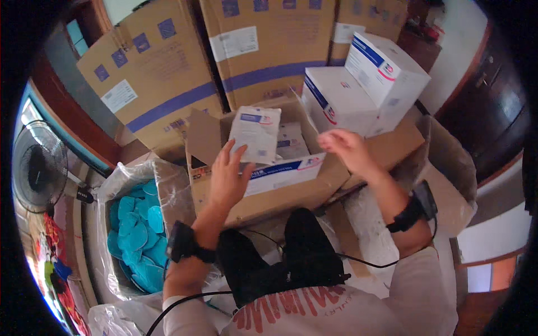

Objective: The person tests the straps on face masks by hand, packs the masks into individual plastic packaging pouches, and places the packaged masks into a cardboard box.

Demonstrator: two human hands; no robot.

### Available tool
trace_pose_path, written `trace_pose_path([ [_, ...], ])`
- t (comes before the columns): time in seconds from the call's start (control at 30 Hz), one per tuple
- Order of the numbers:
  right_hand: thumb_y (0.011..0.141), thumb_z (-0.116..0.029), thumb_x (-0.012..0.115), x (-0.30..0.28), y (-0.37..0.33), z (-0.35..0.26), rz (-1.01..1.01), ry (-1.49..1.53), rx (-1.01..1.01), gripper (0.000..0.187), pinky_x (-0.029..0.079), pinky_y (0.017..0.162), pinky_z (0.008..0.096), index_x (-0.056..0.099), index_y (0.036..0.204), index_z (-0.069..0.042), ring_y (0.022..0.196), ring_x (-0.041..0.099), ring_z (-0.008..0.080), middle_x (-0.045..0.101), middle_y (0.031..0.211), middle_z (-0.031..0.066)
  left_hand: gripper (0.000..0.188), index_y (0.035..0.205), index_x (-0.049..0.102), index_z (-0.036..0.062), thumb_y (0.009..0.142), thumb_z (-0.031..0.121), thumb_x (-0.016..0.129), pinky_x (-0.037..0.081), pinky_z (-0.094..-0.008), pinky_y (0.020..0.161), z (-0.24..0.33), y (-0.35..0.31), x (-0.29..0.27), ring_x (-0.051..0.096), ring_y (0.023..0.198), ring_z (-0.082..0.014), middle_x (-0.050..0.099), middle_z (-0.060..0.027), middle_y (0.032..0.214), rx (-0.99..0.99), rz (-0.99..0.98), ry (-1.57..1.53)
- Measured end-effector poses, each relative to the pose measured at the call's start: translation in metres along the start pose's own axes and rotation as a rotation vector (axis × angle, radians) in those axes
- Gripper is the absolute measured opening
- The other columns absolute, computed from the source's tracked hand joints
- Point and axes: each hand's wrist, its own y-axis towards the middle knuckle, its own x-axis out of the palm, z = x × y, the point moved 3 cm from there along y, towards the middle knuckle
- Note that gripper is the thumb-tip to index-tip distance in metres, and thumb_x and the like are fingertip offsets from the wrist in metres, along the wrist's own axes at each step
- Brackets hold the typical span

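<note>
The left hand reaches forward over an open brown carton and holds a flat white packet by its near edge, fingers spread up its back and the thumb pressed on the right side. The packet stands nearly upright above the carton's mouth, tilted slightly left. Inside the carton, just behind the packet, lies another white packet with a blue band, and a long white and blue box leans along the carton's near wall.

The right hand hovers to the right of the carton, above its folded flap; it is blurred, so the fingers seem loosely apart and curled, holding nothing, though that is hard to tell for sure. Both wrists carry black bands.

Far right, two white boxes stand stacked beside the carton. Large brown shipping cartons with blue stripes fill the far side. Near left, a plastic-lined bin holds a heap of teal oval pieces. A standing fan sits at the far left edge.
</note>
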Motion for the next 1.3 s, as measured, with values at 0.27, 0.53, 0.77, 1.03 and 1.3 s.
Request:
trace_pose_path([
  [0.27,0.080,-0.028,0.055,0.112,0.108,0.054,-0.081,-0.003,0.322,0.042,0.043,0.075,0.0280,0.049,0.109,0.002,0.087,0.053,0.0168,0.057,0.097,0.0109,0.056,0.120,0.040,0.0101,0.076,0.040,0.054,0.021,-0.0481,0.096,-0.024,0.003,0.031,0.032,0.117,-0.0346,0.030,-0.0229,0.127,-0.135,-0.122,0.087],
  [0.53,0.085,-0.023,0.048,0.125,0.076,0.025,-0.050,0.236,0.073,0.028,0.042,0.072,0.0258,0.050,0.102,0.000,0.083,0.050,0.0112,0.055,0.092,0.0047,0.038,0.111,0.045,0.0012,0.083,0.026,0.052,0.038,-0.0256,0.082,-0.037,0.028,-0.024,0.049,0.099,-0.0166,0.051,-0.0124,0.108,-0.509,0.312,-0.930],
  [0.77,0.088,-0.027,0.043,0.086,0.057,0.040,-0.098,0.135,0.411,0.032,0.042,0.078,0.0259,0.049,0.109,-0.004,0.091,0.050,0.0120,0.053,0.101,0.0015,0.025,0.095,0.056,0.0039,0.086,0.026,0.048,0.041,-0.0215,0.066,-0.040,0.005,-0.059,0.051,0.073,-0.0064,0.058,0.0006,0.083,-0.623,0.186,-1.140],
  [1.03,0.074,-0.028,0.057,0.059,0.132,0.134,-0.176,-1.137,0.290,0.035,0.043,0.080,0.0376,0.057,0.095,0.000,0.093,0.053,0.0335,0.056,0.098,0.0196,0.027,0.102,0.054,0.0040,0.086,0.025,0.048,0.042,-0.0233,0.069,-0.041,-0.041,-0.071,0.052,0.075,-0.0088,0.057,-0.0008,0.088,-0.753,0.366,-1.049],
  [1.3,0.061,-0.027,0.067,0.069,0.143,0.143,-0.697,-1.425,0.442,0.056,0.044,0.080,0.0419,0.048,0.110,-0.006,0.095,0.053,0.0328,0.049,0.110,0.0166,0.022,0.093,0.056,0.0046,0.086,0.023,0.048,0.042,-0.0251,0.070,-0.034,-0.064,-0.035,0.053,0.078,-0.0096,0.057,0.0001,0.084,-0.785,0.151,-1.082],
])
